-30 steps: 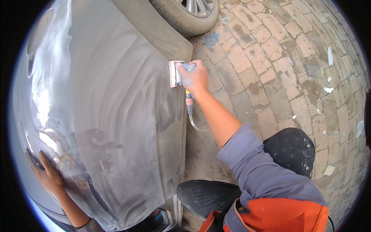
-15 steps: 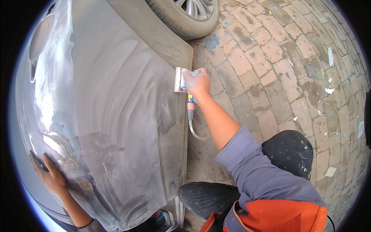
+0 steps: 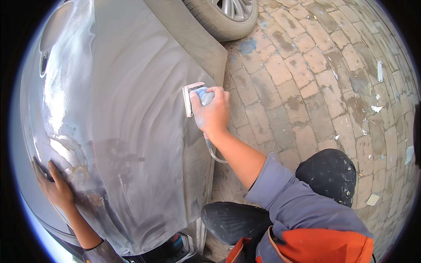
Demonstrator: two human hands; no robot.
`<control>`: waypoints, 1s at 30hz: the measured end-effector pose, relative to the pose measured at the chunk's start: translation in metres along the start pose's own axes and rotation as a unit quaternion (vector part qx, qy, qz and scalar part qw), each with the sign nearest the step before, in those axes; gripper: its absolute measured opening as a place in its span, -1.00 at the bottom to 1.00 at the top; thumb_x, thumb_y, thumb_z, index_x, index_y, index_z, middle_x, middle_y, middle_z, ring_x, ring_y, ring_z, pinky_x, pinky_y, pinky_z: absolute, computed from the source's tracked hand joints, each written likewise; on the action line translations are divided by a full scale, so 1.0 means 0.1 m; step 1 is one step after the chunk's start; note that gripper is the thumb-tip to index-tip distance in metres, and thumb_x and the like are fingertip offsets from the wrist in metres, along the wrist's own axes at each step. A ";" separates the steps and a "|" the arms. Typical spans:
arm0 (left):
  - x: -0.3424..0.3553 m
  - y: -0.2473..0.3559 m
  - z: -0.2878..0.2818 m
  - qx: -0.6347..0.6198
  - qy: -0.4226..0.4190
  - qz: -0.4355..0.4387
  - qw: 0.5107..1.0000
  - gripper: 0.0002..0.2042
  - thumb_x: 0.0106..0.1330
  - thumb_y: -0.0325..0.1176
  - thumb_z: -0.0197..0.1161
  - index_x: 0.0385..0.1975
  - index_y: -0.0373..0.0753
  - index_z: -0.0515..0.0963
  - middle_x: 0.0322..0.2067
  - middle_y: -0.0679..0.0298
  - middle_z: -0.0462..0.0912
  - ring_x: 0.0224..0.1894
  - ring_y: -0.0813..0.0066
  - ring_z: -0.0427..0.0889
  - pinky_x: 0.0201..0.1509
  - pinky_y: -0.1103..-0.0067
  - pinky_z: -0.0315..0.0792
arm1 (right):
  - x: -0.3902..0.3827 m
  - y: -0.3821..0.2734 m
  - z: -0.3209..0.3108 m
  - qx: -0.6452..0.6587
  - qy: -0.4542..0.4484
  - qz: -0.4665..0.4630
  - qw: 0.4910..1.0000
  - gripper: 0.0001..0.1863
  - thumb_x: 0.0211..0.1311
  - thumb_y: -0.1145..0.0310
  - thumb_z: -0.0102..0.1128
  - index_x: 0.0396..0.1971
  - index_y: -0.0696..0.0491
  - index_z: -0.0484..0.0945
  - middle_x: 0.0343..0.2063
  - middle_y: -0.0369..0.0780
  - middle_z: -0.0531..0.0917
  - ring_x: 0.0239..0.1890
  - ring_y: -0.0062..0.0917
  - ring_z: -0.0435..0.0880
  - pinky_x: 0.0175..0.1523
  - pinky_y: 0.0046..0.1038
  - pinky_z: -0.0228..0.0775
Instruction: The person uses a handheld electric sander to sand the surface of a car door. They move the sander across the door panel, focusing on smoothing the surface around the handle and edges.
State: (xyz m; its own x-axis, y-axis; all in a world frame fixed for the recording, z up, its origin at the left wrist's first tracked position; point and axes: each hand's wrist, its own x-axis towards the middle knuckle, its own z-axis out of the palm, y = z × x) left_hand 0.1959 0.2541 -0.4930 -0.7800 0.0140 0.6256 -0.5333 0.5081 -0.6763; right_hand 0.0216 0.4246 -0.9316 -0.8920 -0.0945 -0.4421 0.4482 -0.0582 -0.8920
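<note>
A grey car panel (image 3: 131, 101), dusty with curved scuff marks, fills the left half of the view. My right hand (image 3: 213, 108) wraps round a blue and grey air sander (image 3: 199, 94), whose pale square pad rests against the panel near its lower edge. A hose (image 3: 213, 151) runs from the sander's tail and passes behind my forearm. At the far left my left hand (image 3: 57, 186) lies with its fingers stretched out on the panel's upper part, beside a rough brownish patch (image 3: 79, 173) with bare shiny metal around it.
A car wheel (image 3: 228, 19) stands at the top, past the panel's end. Brick paving (image 3: 298, 87) with scattered paper scraps and blue stains covers the right side. My dark-trousered knees (image 3: 326, 175) are close to the panel at the bottom. A door handle recess (image 3: 45, 61) is at upper left.
My right hand has moved the sander left, from the panel's lower edge further onto its face. The left hand stays on the same spot. The view has shifted slightly.
</note>
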 end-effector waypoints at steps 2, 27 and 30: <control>-0.01 0.02 0.00 0.003 0.004 0.004 1.000 -0.30 0.61 0.13 0.11 0.57 -0.23 0.37 0.53 -0.04 0.41 0.58 -0.03 0.34 0.65 0.23 0.19 | -0.27 0.15 0.07 -0.009 0.019 0.004 1.000 -0.40 0.21 -0.05 0.55 0.05 0.02 0.53 0.10 -0.11 0.53 0.08 -0.09 0.67 0.12 -0.08 0.57; 0.01 -0.08 0.07 -0.010 0.016 0.012 1.000 -0.30 0.60 0.15 0.14 0.56 -0.21 0.38 0.52 -0.06 0.41 0.57 -0.03 0.35 0.63 0.24 0.21 | 0.87 0.71 0.04 0.047 0.014 0.003 0.999 -0.36 0.20 -0.10 0.54 -0.01 0.14 0.55 0.00 -0.01 0.64 0.02 -0.16 0.71 0.10 -0.18 0.60; 0.01 -0.09 0.06 0.000 0.015 0.018 1.000 -0.30 0.60 0.14 0.14 0.56 -0.21 0.38 0.51 -0.05 0.41 0.57 -0.03 0.36 0.62 0.24 0.21 | 0.53 0.86 0.10 0.030 0.042 -0.042 0.998 -0.37 0.19 -0.06 0.59 -0.04 0.14 0.54 -0.07 -0.02 0.64 -0.01 -0.23 0.69 0.09 -0.20 0.58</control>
State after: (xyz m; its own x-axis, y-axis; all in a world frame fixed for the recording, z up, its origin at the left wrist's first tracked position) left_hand 0.1974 0.2444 -0.4889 -0.7888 0.0577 0.6120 -0.5050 0.5068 -0.6987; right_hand 0.0139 0.4051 -1.0309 -0.9271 -0.0042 -0.3747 0.3723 -0.1225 -0.9200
